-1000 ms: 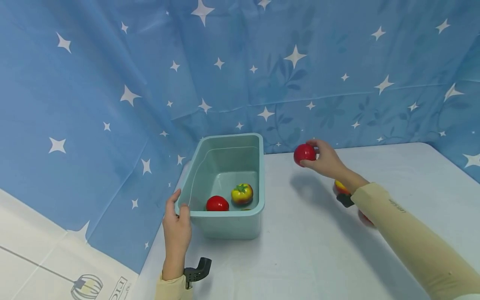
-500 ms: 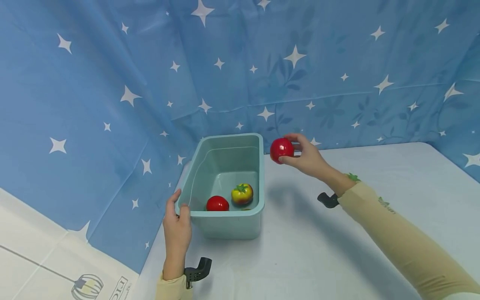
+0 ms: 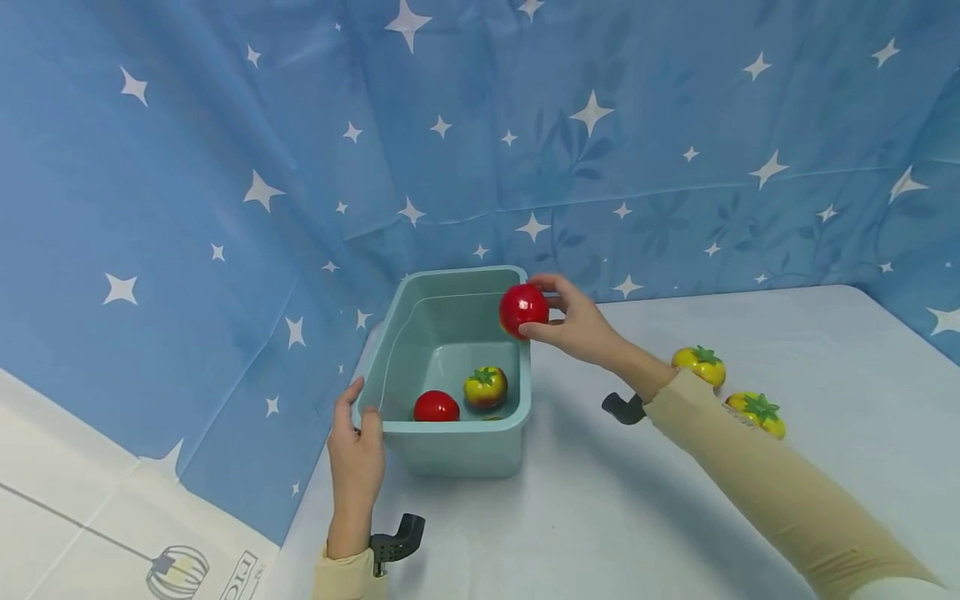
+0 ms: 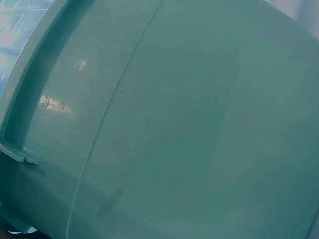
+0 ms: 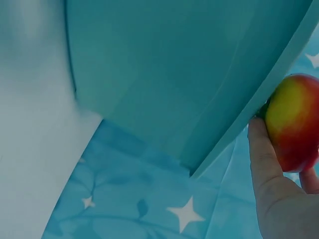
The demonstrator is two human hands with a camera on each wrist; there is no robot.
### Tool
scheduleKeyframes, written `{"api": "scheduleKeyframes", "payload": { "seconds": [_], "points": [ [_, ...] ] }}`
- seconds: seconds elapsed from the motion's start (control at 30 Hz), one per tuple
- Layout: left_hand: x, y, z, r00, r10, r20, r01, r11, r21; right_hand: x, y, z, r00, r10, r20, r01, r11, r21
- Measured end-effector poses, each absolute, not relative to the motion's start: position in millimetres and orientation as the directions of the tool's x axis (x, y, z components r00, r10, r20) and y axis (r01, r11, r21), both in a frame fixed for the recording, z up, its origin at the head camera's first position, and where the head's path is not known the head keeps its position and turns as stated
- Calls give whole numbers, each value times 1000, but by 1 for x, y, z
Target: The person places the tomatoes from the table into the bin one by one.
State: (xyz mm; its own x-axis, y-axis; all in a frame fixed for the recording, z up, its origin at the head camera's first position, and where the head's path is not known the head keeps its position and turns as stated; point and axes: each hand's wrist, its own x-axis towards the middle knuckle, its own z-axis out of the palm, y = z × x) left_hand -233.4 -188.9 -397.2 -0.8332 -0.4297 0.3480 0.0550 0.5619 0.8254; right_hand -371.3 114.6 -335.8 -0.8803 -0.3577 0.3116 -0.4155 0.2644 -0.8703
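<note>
My right hand (image 3: 581,325) holds a red tomato (image 3: 522,311) between thumb and fingers, over the right rim of a teal plastic bin (image 3: 450,450). In the right wrist view the same tomato (image 5: 295,122) shows a yellow patch, beside the bin's rim. My left hand (image 3: 356,454) grips the bin's near left corner, thumb inside the rim. Within the bin lie a red tomato (image 3: 436,407) and a yellow-red tomato (image 3: 485,387) with a green stem top. A sliver of another thing is mostly hidden behind the near wall. Only the bin's wall (image 4: 174,124) fills the left wrist view.
Two yellow tomatoes with green tops, one farther (image 3: 700,365) and one nearer (image 3: 757,413), lie on the white table (image 3: 600,517) right of the bin, close to my right sleeve. A blue star-patterned cloth (image 3: 465,167) hangs behind the table and along its left side.
My right hand has carried its tomato leftward from above the table to the bin's right rim. The two yellow tomatoes have come out from behind the right arm. The left hand stays put.
</note>
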Motion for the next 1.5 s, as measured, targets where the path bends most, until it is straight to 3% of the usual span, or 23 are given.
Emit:
{"api": "scheduleKeyframes", "payload": {
  "seconds": [1.07, 1.5],
  "points": [
    [-235, -189, -398, -834, -416, 362, 86, 551, 830, -352, 50, -329, -777, -554, 299, -460, 175, -871],
    [-235, -189, -399, -839, -425, 338, 63, 543, 837, -348, 33, -332, -735, -642, 219, -494, 284, -822]
  ]
}}
